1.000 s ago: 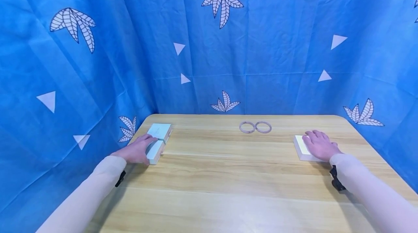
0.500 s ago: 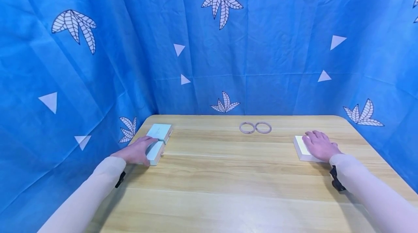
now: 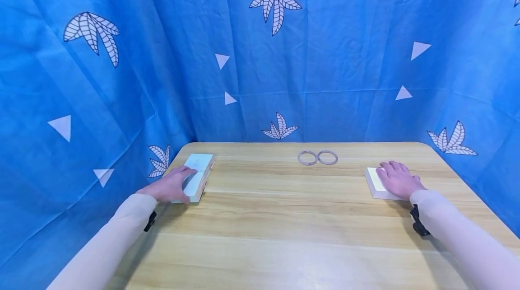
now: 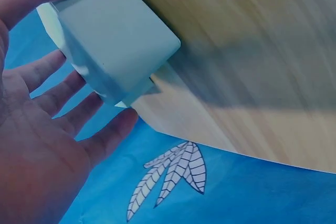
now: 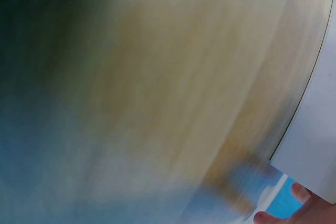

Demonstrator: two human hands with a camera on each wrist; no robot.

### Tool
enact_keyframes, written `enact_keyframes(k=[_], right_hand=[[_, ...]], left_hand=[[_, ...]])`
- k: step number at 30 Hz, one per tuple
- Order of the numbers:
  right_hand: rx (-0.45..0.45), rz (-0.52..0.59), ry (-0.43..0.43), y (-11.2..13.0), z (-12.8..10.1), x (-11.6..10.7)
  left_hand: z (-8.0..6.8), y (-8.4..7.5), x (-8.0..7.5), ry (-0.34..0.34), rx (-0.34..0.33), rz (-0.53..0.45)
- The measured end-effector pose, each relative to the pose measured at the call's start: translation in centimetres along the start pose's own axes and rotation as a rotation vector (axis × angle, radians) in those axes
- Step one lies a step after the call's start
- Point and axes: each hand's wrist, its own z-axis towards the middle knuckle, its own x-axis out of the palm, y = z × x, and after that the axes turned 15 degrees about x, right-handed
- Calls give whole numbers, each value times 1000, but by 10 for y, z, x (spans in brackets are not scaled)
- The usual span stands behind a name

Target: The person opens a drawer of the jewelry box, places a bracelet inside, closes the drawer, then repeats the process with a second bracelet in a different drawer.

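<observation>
On the wooden table [image 3: 260, 217], the left hand [image 3: 168, 186] is gripping a pale box [image 3: 196, 177] at the left edge, thumb and fingers around it. The right hand [image 3: 397, 180] is resting flat, fingers straight, on a white box [image 3: 374, 182] near the right edge. Farther back, two rings [image 3: 317, 158] are lying side by side.

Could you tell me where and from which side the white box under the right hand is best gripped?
The white box lies flat on the table, low and broad, with the right hand resting on top. Probably best to come from above and pinch its two long side faces, thumb on the bare left edge, fingers on the far right one; the flat top offers nothing to hook.
</observation>
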Motion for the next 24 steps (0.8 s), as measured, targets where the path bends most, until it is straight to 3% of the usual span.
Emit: enact_keyframes(k=[17, 24], right_hand=[[1, -2, 6, -2, 0, -1], [3, -6, 12, -2, -1, -1]], left_hand=[[11, -28, -9, -21, 84, 43], [18, -43, -12, -10, 63, 40]])
